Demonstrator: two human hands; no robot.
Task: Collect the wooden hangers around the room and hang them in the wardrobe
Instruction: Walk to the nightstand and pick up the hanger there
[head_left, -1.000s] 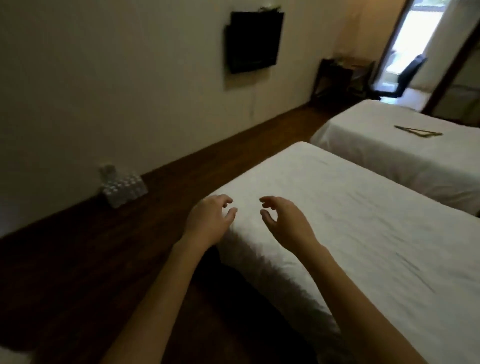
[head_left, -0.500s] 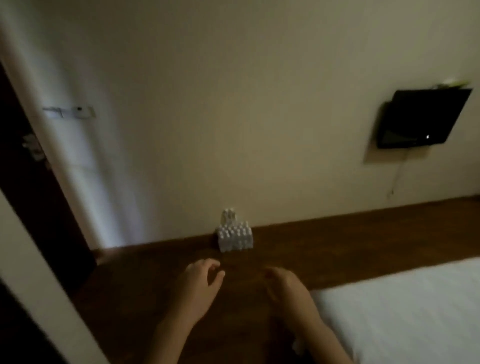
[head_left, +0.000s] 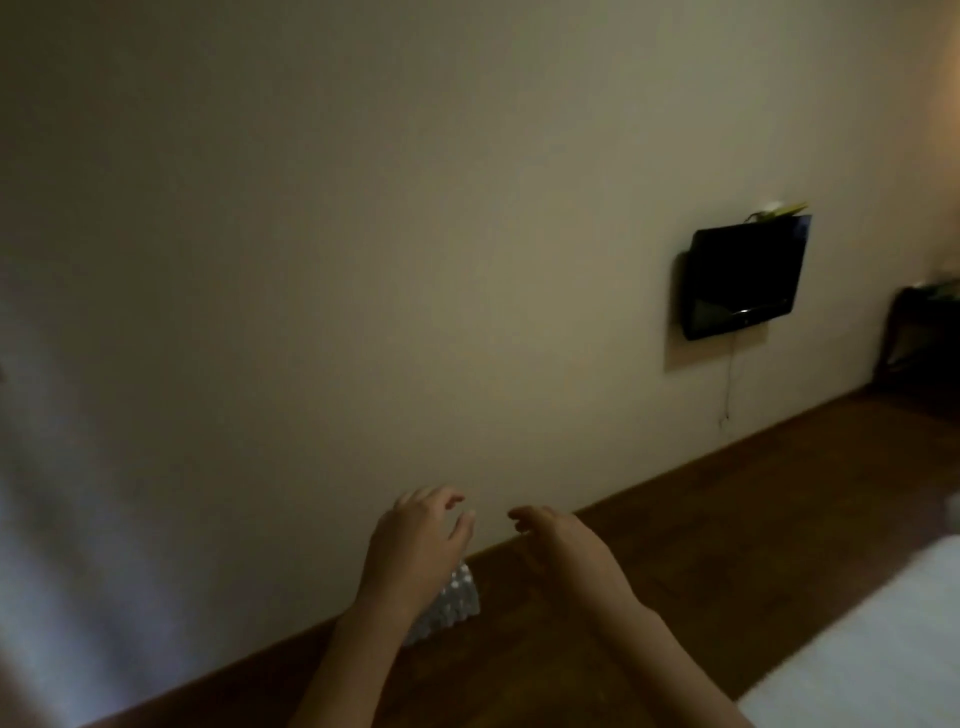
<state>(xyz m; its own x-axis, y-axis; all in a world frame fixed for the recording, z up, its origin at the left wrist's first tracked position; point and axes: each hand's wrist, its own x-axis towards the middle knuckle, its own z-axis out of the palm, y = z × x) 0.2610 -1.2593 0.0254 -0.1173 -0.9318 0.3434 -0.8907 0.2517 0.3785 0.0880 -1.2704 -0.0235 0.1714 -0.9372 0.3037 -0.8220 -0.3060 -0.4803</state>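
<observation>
Both hands hold nothing, fingers loose and a bit bent: left hand and right hand, low and left of the TV. On top of the TV lies a thin yellow thing; whether it is a hanger, nobody can tell.

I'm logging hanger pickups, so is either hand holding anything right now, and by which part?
Nothing is held. The left hand and the right hand are both empty, fingers loosely curled, in front of the wall.
</observation>
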